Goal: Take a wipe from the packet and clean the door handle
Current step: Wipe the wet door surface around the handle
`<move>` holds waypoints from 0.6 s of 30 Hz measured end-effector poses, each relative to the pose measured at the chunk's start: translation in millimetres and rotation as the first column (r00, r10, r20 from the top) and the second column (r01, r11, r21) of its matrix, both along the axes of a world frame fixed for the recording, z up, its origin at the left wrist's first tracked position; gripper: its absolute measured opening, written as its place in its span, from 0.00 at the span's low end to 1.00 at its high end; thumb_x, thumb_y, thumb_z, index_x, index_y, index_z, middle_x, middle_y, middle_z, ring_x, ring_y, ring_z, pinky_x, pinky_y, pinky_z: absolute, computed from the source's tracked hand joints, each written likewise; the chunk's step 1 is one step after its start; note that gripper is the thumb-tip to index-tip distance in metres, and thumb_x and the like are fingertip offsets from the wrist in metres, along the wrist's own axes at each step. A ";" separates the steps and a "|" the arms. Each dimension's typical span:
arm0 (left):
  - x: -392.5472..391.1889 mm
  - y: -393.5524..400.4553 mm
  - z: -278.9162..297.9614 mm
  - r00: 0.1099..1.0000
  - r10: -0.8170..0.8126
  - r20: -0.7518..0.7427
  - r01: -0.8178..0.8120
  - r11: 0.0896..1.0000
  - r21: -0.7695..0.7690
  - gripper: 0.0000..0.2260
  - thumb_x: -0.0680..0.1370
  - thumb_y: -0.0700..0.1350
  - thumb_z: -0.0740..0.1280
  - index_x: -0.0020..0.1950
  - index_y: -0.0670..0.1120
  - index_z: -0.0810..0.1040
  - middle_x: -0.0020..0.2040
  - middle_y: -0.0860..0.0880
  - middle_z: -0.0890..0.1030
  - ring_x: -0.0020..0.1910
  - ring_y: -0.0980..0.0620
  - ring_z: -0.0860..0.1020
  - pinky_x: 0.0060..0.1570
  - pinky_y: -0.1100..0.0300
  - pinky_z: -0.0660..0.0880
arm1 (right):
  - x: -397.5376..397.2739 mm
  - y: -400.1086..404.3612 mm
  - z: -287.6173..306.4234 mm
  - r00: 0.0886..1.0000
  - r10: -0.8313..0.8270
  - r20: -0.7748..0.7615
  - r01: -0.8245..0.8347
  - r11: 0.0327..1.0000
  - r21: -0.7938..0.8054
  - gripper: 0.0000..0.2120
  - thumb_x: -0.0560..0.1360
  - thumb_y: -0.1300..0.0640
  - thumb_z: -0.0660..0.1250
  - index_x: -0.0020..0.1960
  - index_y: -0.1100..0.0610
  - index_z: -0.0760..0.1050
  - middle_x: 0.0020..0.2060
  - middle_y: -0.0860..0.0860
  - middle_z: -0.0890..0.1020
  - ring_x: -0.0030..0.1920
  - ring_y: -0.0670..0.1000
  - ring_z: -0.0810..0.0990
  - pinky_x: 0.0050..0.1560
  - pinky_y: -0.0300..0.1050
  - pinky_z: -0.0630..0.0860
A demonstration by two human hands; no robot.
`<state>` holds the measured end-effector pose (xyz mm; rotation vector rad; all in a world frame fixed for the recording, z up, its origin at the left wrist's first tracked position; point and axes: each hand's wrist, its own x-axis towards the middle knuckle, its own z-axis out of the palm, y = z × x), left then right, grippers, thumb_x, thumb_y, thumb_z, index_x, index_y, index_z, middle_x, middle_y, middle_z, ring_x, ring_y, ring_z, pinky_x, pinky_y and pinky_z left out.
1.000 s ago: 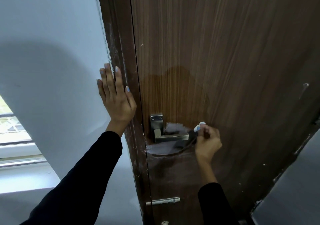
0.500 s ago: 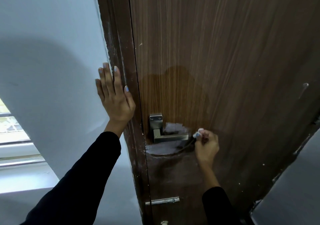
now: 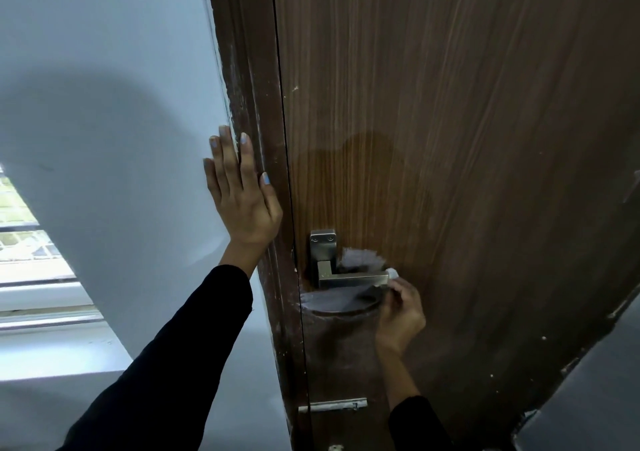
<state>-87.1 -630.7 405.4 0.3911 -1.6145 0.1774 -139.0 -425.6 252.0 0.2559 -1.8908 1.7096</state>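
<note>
Lowered since a moment ago, the right hand (image 3: 401,315) is now curled just below the free end of the door handle (image 3: 353,278) — a white wipe (image 3: 392,272) is pinched against that tip — while the left hand (image 3: 242,197) is pressed flat, fingers straight, on the door frame (image 3: 249,104) left of the handle.
</note>
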 end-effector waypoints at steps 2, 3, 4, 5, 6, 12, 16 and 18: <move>0.0 -0.6 -0.5 1.000 -0.003 0.002 0.003 1.000 0.001 0.24 0.80 0.45 0.55 0.75 0.42 0.57 0.73 0.35 0.63 0.74 0.39 0.57 0.75 0.51 0.47 | 8.0 -10.0 -3.0 1.000 0.030 -0.011 -0.028 0.990 0.140 0.16 0.68 0.76 0.67 0.53 0.66 0.78 0.55 0.62 0.78 0.55 0.58 0.77 0.60 0.36 0.70; 0.0 -1.1 -0.6 1.000 -0.003 0.003 0.003 1.000 0.006 0.24 0.79 0.45 0.55 0.75 0.42 0.57 0.73 0.35 0.63 0.74 0.39 0.57 0.75 0.51 0.47 | 15.2 -15.4 -6.3 0.996 0.086 -0.007 -0.083 0.972 0.221 0.20 0.67 0.76 0.67 0.58 0.65 0.76 0.59 0.63 0.76 0.59 0.58 0.74 0.63 0.45 0.70; 0.1 -1.6 -0.6 1.000 -0.003 0.002 0.003 1.000 0.010 0.24 0.79 0.45 0.55 0.75 0.43 0.57 0.73 0.35 0.63 0.74 0.39 0.57 0.75 0.50 0.47 | 22.4 -20.1 -10.8 0.988 0.154 -0.015 -0.142 0.942 0.304 0.23 0.67 0.75 0.68 0.61 0.65 0.74 0.61 0.64 0.74 0.62 0.58 0.72 0.63 0.52 0.70; 0.1 -1.9 -0.3 1.000 -0.001 0.003 0.001 1.000 0.012 0.24 0.79 0.45 0.56 0.75 0.43 0.57 0.73 0.35 0.63 0.74 0.39 0.57 0.75 0.50 0.48 | 28.1 -23.6 -16.4 0.978 0.206 -0.045 -0.170 0.898 0.406 0.25 0.67 0.74 0.70 0.63 0.65 0.72 0.61 0.65 0.73 0.62 0.60 0.73 0.61 0.54 0.72; 0.1 -1.9 0.1 1.000 0.001 0.003 -0.001 1.000 0.013 0.24 0.79 0.45 0.56 0.75 0.43 0.57 0.73 0.35 0.63 0.75 0.39 0.57 0.75 0.50 0.48 | 32.3 -26.4 -22.0 0.968 0.236 -0.084 -0.159 0.836 0.526 0.27 0.65 0.72 0.72 0.63 0.64 0.72 0.60 0.64 0.75 0.60 0.60 0.75 0.58 0.54 0.74; 1.3 -0.6 0.1 1.000 -0.009 0.021 0.009 1.000 0.015 0.24 0.80 0.46 0.54 0.75 0.43 0.56 0.73 0.36 0.63 0.75 0.40 0.56 0.75 0.49 0.49 | 34.0 -32.3 -28.5 0.981 0.170 -0.095 -0.048 0.684 0.728 0.37 0.59 0.71 0.74 0.66 0.64 0.66 0.61 0.63 0.75 0.62 0.62 0.75 0.62 0.57 0.69; 1.8 -0.5 0.3 1.000 -0.014 0.026 0.014 1.000 0.016 0.23 0.80 0.47 0.53 0.75 0.43 0.56 0.73 0.36 0.63 0.75 0.39 0.57 0.75 0.50 0.48 | 23.2 -36.6 -11.1 0.960 0.209 -0.188 -0.025 0.732 0.681 0.28 0.68 0.64 0.58 0.68 0.64 0.62 0.63 0.63 0.74 0.66 0.57 0.66 0.64 0.52 0.68; 2.3 -1.1 -0.2 0.999 -0.015 0.033 0.014 1.000 0.020 0.23 0.80 0.47 0.53 0.75 0.43 0.56 0.74 0.36 0.63 0.75 0.39 0.56 0.75 0.50 0.48 | 20.2 -33.1 -14.7 0.937 0.291 -0.194 -0.063 0.687 0.724 0.32 0.63 0.66 0.65 0.67 0.63 0.64 0.63 0.62 0.74 0.65 0.55 0.65 0.64 0.50 0.68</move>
